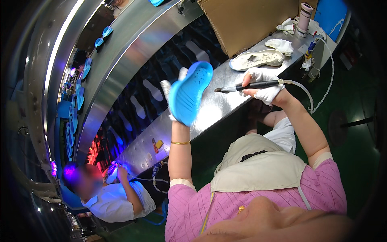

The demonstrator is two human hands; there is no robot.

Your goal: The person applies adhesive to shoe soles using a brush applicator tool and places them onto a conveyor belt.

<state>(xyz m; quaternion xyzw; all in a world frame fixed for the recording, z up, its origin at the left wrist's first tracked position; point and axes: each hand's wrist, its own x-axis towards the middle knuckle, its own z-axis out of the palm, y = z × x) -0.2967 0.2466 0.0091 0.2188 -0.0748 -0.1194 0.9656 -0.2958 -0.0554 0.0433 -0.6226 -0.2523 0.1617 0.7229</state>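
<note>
A blue shoe sole is held up in my left hand, its hollow, ribbed side showing. Most of that gloved hand is hidden behind the sole; white fingertips stick out along its left edge. In my right hand, which wears a white glove with bare fingertips, a black-handled brush is gripped. Its bristle tip points left toward the sole, apart from it. A white tube runs from the brush's back end. Beyond my right hand, a white shoe lies on the metal bench.
A conveyor carries several blue soles along the left. A cardboard box stands at the bench's back. White gloves and a pinkish cup sit at the far right. A co-worker works at the lower left.
</note>
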